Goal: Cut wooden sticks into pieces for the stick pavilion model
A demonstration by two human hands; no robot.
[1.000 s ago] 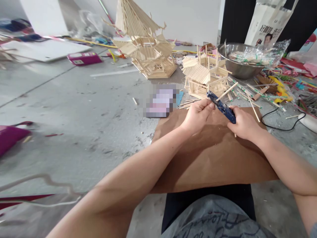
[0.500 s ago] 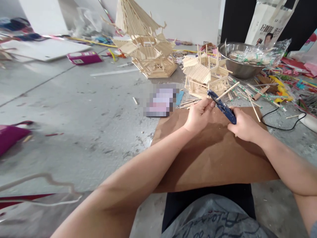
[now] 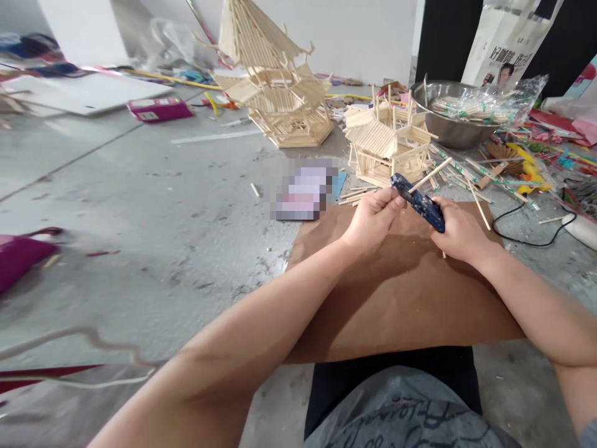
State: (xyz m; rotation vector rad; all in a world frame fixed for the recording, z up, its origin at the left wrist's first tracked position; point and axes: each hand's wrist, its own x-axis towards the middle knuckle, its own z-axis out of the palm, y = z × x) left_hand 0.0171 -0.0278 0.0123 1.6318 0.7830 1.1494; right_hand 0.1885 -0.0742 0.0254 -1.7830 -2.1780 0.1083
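My left hand [image 3: 373, 218] is closed, its thumb and fingers pinching one end of a thin wooden stick [image 3: 433, 172]. The rest of the stick passes across the head of a dark blue hand cutter [image 3: 418, 204] and sticks out up and to the right. Closed around the handles of that cutter is my right hand [image 3: 459, 230]. Its jaws are hard to make out. Both hands are over a sheet of brown paper [image 3: 401, 298]. Just beyond them stands a small six-sided stick pavilion [image 3: 373, 138], with loose sticks [image 3: 355, 194] lying in front of it.
A taller stick pagoda [image 3: 280, 93] stands behind to the left. At the back right, a metal bowl [image 3: 454, 129] holds wrapped sticks. A blurred-out phone-like object [image 3: 303, 193] lies left of the paper. Purple packs [image 3: 158, 110], a black cord [image 3: 527, 239] and scraps litter the floor.
The cutter has turned slightly in my right hand, and its handles look a little closer together. My left hand and the stick are almost where they were.
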